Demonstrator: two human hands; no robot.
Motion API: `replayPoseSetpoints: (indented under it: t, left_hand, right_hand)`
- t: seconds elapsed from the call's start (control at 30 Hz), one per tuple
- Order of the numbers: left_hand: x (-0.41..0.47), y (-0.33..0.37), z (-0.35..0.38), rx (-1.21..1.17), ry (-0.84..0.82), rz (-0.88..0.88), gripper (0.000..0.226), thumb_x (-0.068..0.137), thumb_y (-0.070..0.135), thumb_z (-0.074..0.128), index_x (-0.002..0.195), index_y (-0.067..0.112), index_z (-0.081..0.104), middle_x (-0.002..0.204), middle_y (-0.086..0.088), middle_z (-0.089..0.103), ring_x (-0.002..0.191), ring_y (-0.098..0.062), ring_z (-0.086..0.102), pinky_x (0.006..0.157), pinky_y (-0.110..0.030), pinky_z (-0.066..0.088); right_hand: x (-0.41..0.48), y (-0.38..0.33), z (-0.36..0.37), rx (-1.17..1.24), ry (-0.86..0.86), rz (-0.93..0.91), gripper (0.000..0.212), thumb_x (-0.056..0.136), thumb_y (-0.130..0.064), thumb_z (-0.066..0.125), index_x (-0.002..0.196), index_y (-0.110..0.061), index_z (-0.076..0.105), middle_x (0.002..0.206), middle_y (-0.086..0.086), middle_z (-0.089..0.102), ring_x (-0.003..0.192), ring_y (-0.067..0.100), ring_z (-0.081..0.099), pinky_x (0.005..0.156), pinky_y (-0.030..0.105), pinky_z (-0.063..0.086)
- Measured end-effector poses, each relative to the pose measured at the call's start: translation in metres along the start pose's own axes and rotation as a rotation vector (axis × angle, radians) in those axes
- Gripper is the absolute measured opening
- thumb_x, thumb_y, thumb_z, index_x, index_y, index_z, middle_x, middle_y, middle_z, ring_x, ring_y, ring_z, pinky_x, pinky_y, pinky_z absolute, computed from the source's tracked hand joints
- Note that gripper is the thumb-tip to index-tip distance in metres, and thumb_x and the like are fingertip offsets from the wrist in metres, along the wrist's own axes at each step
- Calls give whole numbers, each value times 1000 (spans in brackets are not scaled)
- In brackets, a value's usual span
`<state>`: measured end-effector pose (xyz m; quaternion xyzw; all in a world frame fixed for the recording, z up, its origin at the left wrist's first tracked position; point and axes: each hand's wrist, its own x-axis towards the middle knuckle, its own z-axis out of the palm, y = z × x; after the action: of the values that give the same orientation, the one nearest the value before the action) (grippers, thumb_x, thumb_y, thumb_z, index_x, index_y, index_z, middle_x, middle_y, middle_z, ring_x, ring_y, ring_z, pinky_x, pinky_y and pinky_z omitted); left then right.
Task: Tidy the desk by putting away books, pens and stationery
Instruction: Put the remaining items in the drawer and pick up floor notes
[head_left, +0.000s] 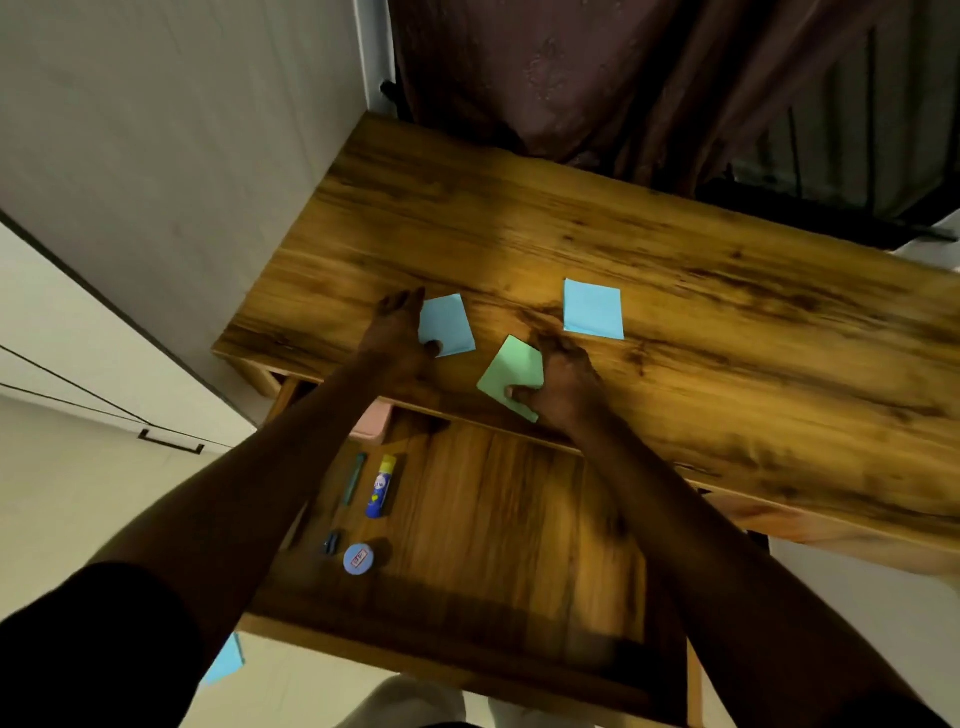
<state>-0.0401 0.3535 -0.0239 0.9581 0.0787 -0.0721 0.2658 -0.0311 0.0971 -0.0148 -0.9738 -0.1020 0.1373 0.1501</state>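
By desk edge (727, 462) — hands (400, 332) (563, 387): blue note (449, 322), green note (511, 371)

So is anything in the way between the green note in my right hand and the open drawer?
Nothing visible. The right hand pinches the green note at the desk edge; the drawer lies open just below, bare there. Glue stick, pen and tin lie along its left side. The left hand holds a blue note.

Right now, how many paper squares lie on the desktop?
3: blue square pinched by left hand, green square pinched by right hand, second blue square lying alone farther right.
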Motion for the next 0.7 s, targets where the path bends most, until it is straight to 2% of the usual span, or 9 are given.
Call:
replayPoseSetpoints:
  t: [0.13,0.23,0.33,0.4,0.47,0.53,0.63,0.7]
  left_hand:
    - [6,1,4,21,29,11,92,84,31,79,155,3,29,153,-21,42,144,-39,31,119,-41,21]
    - [7,3,1,78,50,17,87,76,36,83,147,8,42,146,-17,50,141,-41,33,114,-44,24]
    - [-8,6,-9,11,136,35,56,81,24,78,130,6,57,133,-17,59,132,-39,45,107,-43,36]
    - [-31,12,-18,-103,222,47,34,88,16,71,120,5,63,123,-18,64,114,-36,60,89,-39,48]
    - [-61,21,-20,-177,248,84,22,93,15,67,113,6,67,114,-14,70,100,-29,68,75,-32,51]
    - [-92,28,-17,-221,230,106,19,95,18,66,112,9,69,109,-8,72,94,-20,66,69,-27,48]
    - [-134,44,-5,-288,179,128,17,95,17,69,112,12,70,104,-1,69,90,-12,62,63,-16,44]
    - [-154,53,12,-293,107,136,18,93,18,71,111,13,71,102,0,69,91,-15,64,68,-24,50]
  right_hand:
    - [-1,3,3,53,55,37,88,76,-50,83,149,-18,45,157,7,42,143,30,38,113,44,40]
    - [-9,4,2,131,138,-20,53,85,-37,78,132,-20,62,139,6,62,125,27,58,99,39,52]
    - [-27,7,-7,358,127,-80,19,92,-26,71,110,-20,73,111,1,76,97,21,72,77,37,59]
    - [-43,15,-17,441,73,-123,17,93,-24,71,108,-18,75,105,-2,78,91,16,73,75,37,60]
    - [-66,31,-26,483,-12,-168,17,92,-21,73,108,-18,75,103,-5,78,89,9,72,77,33,58]
    - [-91,51,-31,514,-111,-174,16,91,-19,75,106,-22,74,100,-8,78,87,5,72,76,29,57]
    - [-122,81,-37,428,-259,-117,15,89,-24,77,99,-34,70,96,-8,77,87,6,73,75,34,58]
    - [-134,98,-36,288,-342,-128,15,88,-25,77,90,-35,66,85,-10,73,79,4,70,69,33,55]
